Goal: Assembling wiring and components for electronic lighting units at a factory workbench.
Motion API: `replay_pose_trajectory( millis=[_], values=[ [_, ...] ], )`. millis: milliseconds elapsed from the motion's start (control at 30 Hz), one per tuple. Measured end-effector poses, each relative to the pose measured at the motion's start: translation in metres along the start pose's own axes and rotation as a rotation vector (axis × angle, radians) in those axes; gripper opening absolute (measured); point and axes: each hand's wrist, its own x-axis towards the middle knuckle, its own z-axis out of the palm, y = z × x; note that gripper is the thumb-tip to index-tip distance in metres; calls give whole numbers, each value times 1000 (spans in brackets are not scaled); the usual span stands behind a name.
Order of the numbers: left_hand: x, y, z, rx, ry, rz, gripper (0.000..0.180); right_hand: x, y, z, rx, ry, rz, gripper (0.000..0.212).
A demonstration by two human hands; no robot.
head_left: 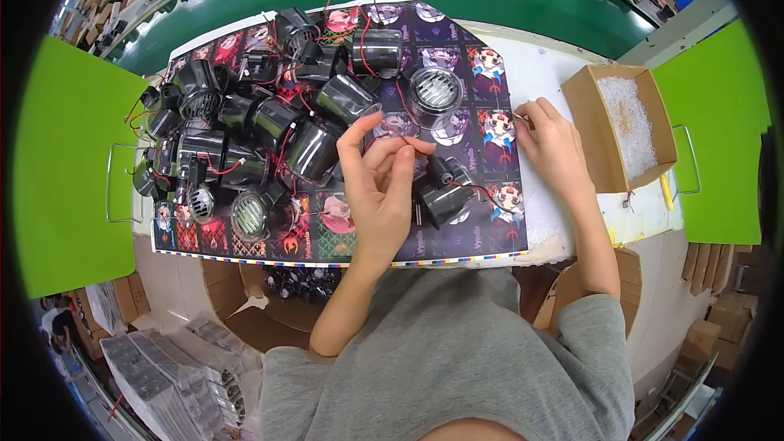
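Observation:
My left hand (380, 196) is over the printed sheet, its thumb closed against the bent fingers and its index finger raised. What lies in this pinch is too small to make out; a thin red wire (406, 106) runs close to the fingertips. Just right of that hand, a black motor housing (445, 200) with a red and black wire lies tilted on the sheet. My right hand (555, 147) is at the sheet's right edge, thumb and index finger pinched around a tiny pale thing I cannot identify. Between the hands, farther off, stands a round housing with a slatted grille (435, 90).
Several black, clear-walled motor housings (314, 151) with wires are heaped on the left of the printed sheet (482, 237). A cardboard box (588, 126) of small clear pieces stands right, near a yellow pen-like object (666, 193). Green panels (73, 171) flank the table; a green belt (490, 0) runs behind.

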Motion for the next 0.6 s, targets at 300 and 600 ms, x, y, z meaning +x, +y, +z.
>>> replay_pose_trajectory(
  millis=[300,600],
  values=[
    [10,17,11,-236,-31,-180,57,14,-24,-40,463,-65,214,13],
    [8,29,32,-96,-155,-4,64,33,-58,-62,1172,-377,51,15]
  ],
)
